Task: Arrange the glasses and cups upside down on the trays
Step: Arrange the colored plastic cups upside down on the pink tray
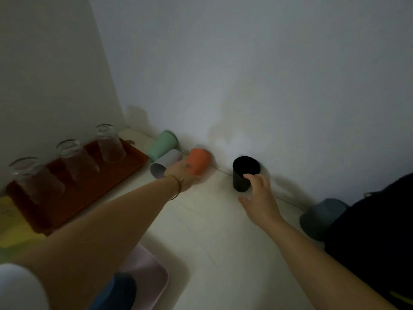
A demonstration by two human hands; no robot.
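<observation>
While two cups wait against the wall, both hands reach in at once.
Head view: the right hand (259, 198), fingers spread and holding nothing, touches the upright black plastic cup (244, 173); the blurred left hand (185, 173) is at the orange plastic cup (197, 161), grip unreadable. A hasty grab could knock either cup against the white wall (268, 86) or the lilac cup (164, 164) lying alongside. The pale tabletop (212, 220) lies open toward the pink tray (154, 271); the red-brown tray (89, 193) sits left.
</observation>
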